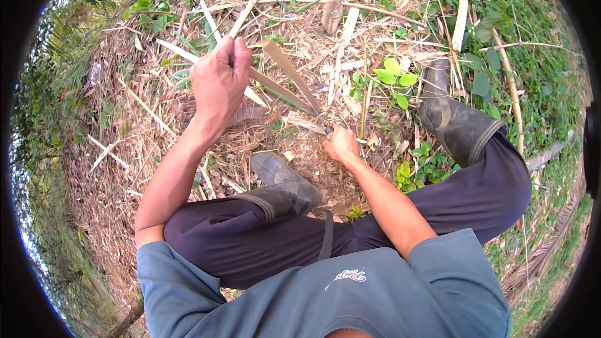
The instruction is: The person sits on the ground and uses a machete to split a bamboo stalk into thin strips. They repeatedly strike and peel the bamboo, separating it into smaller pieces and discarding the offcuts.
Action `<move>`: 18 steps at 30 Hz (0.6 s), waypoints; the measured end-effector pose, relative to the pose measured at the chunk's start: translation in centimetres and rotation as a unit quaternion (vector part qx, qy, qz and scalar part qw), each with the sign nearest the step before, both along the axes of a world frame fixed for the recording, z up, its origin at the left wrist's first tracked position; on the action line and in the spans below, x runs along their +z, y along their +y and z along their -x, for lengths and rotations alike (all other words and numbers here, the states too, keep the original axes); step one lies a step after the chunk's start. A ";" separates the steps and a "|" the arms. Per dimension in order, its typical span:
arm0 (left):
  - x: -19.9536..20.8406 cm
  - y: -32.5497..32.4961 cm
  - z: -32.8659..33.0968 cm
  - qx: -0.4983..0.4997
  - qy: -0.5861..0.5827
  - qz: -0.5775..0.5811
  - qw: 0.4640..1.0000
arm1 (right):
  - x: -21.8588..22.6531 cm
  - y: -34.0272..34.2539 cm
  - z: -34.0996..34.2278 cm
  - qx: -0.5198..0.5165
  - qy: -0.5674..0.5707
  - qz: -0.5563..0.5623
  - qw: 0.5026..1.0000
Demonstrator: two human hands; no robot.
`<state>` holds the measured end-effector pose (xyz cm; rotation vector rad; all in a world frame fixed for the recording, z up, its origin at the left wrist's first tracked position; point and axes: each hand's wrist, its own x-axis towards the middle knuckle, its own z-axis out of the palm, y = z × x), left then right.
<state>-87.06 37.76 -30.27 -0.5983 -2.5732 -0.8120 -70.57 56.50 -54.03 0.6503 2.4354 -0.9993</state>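
My left hand (219, 78) is closed around a long, pale strip of split bamboo or wood (251, 6). The strip runs up past my fist and slants down right to the base of a blade. In my right hand (342, 144), low and near the middle, is the dark handle of a long knife (293, 77). Its brownish blade points up and left, widening toward the tip. Strip and blade form a narrow V; whether they touch where they meet I cannot tell. My right fingers are partly hidden around the handle.
Dry shavings and several pale strips (344, 40) litter the ground. My rubber boots (460, 122) are on either side of the knife, knees bent outward. Leafy green plants (395, 75) grow to the right, and a thin stick (508, 81) lies beyond the right boot.
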 end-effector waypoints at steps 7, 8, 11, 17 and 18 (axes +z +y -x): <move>-0.2 -0.3 -0.9 0.001 -0.011 0.009 1.000 | -1.3 2.2 0.3 0.044 0.005 0.051 0.998; -0.2 -0.2 -0.9 0.003 -0.013 0.007 1.000 | -1.4 2.5 0.4 0.052 0.009 0.059 0.997; -0.3 -0.2 -1.0 0.009 -0.016 0.003 1.000 | -1.7 3.6 0.9 0.090 0.009 0.080 0.993; -0.1 -0.4 -1.4 0.007 0.001 -0.013 1.000 | -0.9 4.2 1.3 0.084 0.003 0.108 0.991; -0.1 -0.4 -1.4 0.006 0.001 -0.013 1.000 | -0.8 4.2 1.4 0.082 0.006 0.104 0.991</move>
